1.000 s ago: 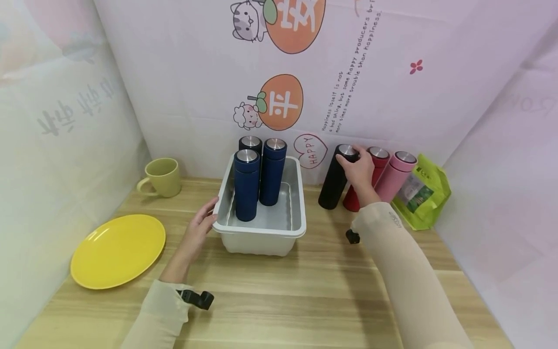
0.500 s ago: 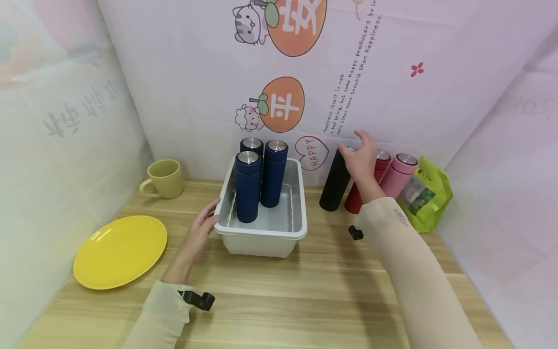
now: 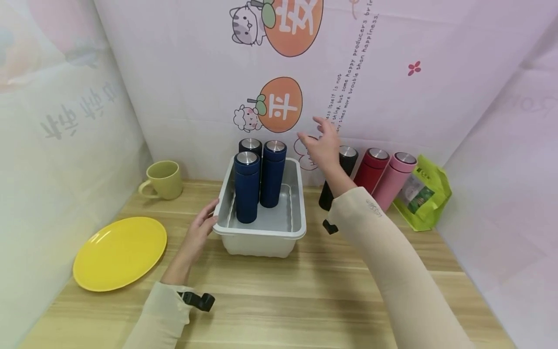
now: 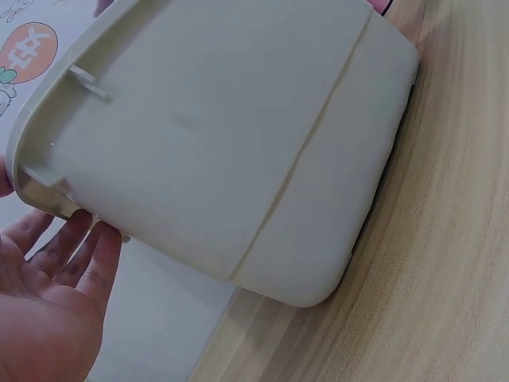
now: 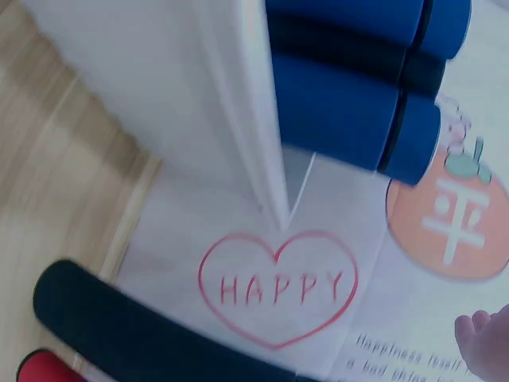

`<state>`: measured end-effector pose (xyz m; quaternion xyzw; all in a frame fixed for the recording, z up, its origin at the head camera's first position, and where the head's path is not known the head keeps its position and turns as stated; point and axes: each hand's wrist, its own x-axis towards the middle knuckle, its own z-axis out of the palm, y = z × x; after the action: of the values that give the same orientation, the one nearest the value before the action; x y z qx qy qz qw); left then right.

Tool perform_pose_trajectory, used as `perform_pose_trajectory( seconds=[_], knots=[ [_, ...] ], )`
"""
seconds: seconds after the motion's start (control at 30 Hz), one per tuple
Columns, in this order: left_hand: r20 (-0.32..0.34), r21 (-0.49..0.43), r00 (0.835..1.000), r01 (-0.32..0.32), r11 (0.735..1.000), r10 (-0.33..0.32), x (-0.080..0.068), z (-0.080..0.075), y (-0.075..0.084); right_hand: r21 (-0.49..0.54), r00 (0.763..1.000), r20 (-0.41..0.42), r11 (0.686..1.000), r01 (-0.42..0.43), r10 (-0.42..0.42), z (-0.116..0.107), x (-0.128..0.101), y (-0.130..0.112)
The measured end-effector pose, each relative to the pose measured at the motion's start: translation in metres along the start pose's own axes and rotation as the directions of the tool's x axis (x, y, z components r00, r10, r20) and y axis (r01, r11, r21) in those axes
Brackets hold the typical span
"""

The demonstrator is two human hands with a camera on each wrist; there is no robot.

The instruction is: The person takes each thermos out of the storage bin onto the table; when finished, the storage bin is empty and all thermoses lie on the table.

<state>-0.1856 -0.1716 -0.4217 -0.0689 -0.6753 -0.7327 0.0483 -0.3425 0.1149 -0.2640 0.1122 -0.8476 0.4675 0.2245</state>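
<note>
My left hand [image 3: 198, 232] holds the left rim of a white plastic bin [image 3: 261, 242]; in the left wrist view the fingers [image 4: 99, 263] bend up under the lip. Two blue thermos bottles, one in front [image 3: 246, 191] and one to its right [image 3: 272, 179], stand upright in the bin, with a black thermos [image 3: 250, 144] mostly hidden behind them. Over the table, my right hand [image 3: 324, 145] hangs in the air with fingers spread, holding nothing, between the bin and a second black thermos [image 3: 347, 160] that the forearm partly covers.
Right of that black thermos stand a red thermos [image 3: 370, 172] and a pink thermos [image 3: 395, 179], then a green pouch [image 3: 425, 194]. At the left are a yellow-green mug [image 3: 165, 180] and a yellow plate [image 3: 119, 253]. A printed cloth wall [image 3: 196, 97] closes off the back.
My right hand has let go of the black thermos on the right, lifted, and moved left toward the bin. The left hand stays at the rim.
</note>
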Motion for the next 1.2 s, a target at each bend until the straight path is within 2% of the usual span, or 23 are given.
perform_pose_trajectory(
  seconds=[0.17,0.33,0.43,0.73,0.97,1.2],
  knots=[
    [0.001,0.007,1.000,-0.006,1.000,0.006,0.000,0.000,-0.001,0.047,0.999,0.039,0.999,0.013,-0.014,0.019,-0.006,-0.012],
    [-0.004,-0.003,1.000,-0.004,1.000,0.004,0.000,-0.001,-0.002,0.050,0.993,0.110,0.998,-0.039,0.033,0.036,-0.012,-0.025],
    [-0.003,-0.003,1.000,-0.007,1.000,0.007,0.001,-0.001,-0.001,0.058,0.985,0.160,0.996,-0.069,0.059,0.045,-0.017,-0.031],
    [0.004,-0.005,1.000,-0.021,1.000,0.021,0.001,-0.001,-0.002,0.075,0.953,0.298,0.993,-0.089,0.063,0.070,-0.031,-0.041],
    [-0.003,-0.008,1.000,-0.022,1.000,0.022,0.000,-0.001,-0.002,0.020,0.928,0.353,0.990,-0.137,0.121,0.084,-0.039,-0.047],
    [0.001,-0.010,1.000,-0.018,1.000,0.018,-0.001,0.000,-0.002,0.003,0.920,0.375,0.992,-0.128,0.118,0.096,-0.049,-0.043]
  ],
)
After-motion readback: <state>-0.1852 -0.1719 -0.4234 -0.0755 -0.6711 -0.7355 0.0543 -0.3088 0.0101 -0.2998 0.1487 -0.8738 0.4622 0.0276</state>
